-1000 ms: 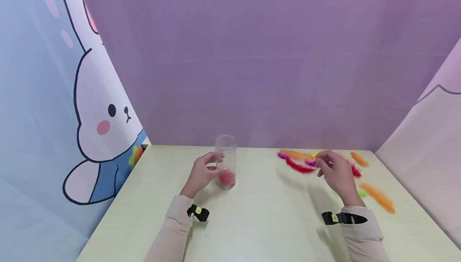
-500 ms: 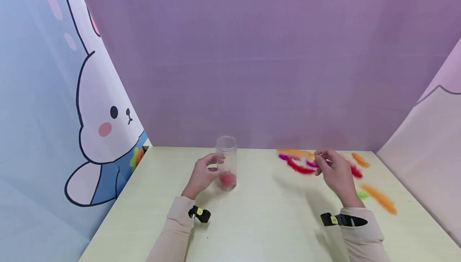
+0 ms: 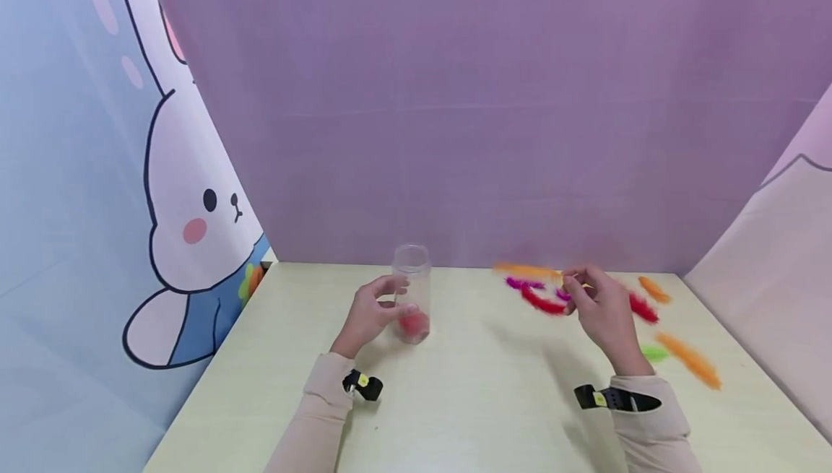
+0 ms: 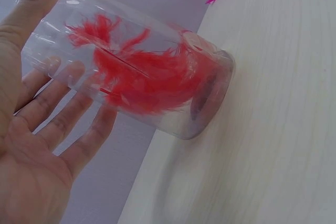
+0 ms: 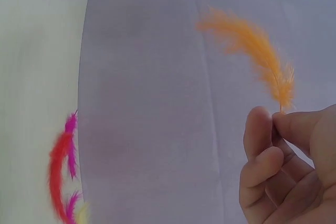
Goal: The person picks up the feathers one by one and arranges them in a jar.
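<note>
An orange feather (image 5: 257, 51) is pinched at its base by the right hand (image 3: 601, 314), its plume pointed leftward; the jar (image 3: 421, 285) is clasped by the left hand (image 3: 365, 316).

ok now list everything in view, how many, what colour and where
container: 1, clear, in the left hand
inner feathers: number unclear, red, inside the container
held feather: 1, orange, pinched in the right hand
magenta feathers: at least 2, magenta, on the table
red feathers: at least 2, red, on the table
orange feathers: 2, orange, on the table
green feather: 1, green, on the table
yellow feather: 1, pale yellow, partly hidden
table: 1, pale, below
backdrop: 1, purple, behind
rabbit cloth: 1, mostly blue and white, left
right cloth: 1, pale, right
wristbands: 2, mostly black, on the wrists
sleeves: 2, beige, on the arms
left hand: 1, at the container
right hand: 1, holding the feather
</note>
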`<state>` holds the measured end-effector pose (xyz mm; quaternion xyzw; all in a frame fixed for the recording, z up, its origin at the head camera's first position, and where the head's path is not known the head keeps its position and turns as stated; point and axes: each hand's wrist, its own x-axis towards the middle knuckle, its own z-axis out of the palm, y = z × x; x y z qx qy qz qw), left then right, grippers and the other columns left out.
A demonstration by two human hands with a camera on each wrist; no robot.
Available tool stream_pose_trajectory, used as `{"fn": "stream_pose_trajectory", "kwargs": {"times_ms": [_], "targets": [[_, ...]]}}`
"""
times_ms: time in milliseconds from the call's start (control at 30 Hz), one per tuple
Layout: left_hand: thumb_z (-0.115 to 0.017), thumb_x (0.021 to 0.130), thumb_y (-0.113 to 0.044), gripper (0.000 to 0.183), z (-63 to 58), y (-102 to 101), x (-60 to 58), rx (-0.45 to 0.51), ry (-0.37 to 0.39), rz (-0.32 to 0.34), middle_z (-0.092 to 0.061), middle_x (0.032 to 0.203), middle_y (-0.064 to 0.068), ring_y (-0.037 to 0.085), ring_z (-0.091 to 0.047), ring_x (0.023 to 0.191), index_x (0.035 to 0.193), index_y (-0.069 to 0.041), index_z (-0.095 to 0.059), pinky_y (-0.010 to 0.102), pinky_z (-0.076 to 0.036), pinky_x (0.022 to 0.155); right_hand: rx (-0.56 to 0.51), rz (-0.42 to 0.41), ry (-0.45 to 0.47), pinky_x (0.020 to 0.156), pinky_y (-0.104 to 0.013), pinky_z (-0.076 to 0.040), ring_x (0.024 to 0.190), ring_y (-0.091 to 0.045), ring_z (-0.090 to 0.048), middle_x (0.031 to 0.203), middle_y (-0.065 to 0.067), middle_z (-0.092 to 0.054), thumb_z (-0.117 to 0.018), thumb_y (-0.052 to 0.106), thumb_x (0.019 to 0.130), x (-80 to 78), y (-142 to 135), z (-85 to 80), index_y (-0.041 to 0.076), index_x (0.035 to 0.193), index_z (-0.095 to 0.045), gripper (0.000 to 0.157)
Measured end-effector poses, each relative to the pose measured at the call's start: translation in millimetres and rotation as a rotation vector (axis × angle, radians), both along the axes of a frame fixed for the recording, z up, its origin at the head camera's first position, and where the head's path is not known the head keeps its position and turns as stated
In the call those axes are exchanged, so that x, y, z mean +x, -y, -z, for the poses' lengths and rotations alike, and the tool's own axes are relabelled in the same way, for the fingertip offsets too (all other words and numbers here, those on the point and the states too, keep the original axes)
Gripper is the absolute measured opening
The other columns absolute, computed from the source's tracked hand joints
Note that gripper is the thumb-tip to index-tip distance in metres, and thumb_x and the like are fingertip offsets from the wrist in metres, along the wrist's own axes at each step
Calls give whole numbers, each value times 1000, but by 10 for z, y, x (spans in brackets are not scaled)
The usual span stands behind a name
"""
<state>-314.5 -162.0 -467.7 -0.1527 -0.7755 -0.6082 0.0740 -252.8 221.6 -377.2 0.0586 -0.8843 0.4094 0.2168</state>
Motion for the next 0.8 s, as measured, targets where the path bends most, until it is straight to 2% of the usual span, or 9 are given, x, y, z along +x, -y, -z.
{"fn": "stream_pose_trajectory", "kwargs": {"times_ms": [167,300,467,667,800], "targets": [[-91,77,-28,53,10,-25,-4,-3,3,-1,-73,122,6,28,-67,118,125,-21,-69,34,-62,92,-13,-7,-4,55,-24,-56,63,-13,-66,92,-17,-67,-57,19,106,8,46,-27,5,115,-64,18],[-92,77,-29,54,14,-28,-17,-2,7,6,-72,124,10,30,-66,119,125,-21,-69,34,-61,93,-17,-34,-28,58,-24,-59,65,-11,-65,92,-18,-67,-58,17,105,-8,93,-65,4,114,-64,16],[-92,77,-27,60,21,-18,-29,-2,16,12,-69,129,18,28,-66,118,130,-12,-67,33,-61,93,4,-71,-58,54,-25,-56,64,-12,-64,91,-14,-68,-58,17,105,-34,147,-126,7,113,-65,15],[-92,77,-26,62,20,-21,-26,-6,29,-4,-72,124,6,22,-67,117,131,-9,-67,31,-61,92,20,-109,-87,51,-27,-55,63,-18,-65,89,-10,-68,-57,19,106,-72,202,-227,8,112,-64,14],[-92,76,-26,59,15,-28,-32,0,20,-4,-72,122,5,23,-67,116,129,-12,-68,31,-61,92,27,-140,-104,48,-27,-52,63,-22,-65,89,-12,-69,-58,19,106,-87,255,-302,8,111,-64,13]]}}
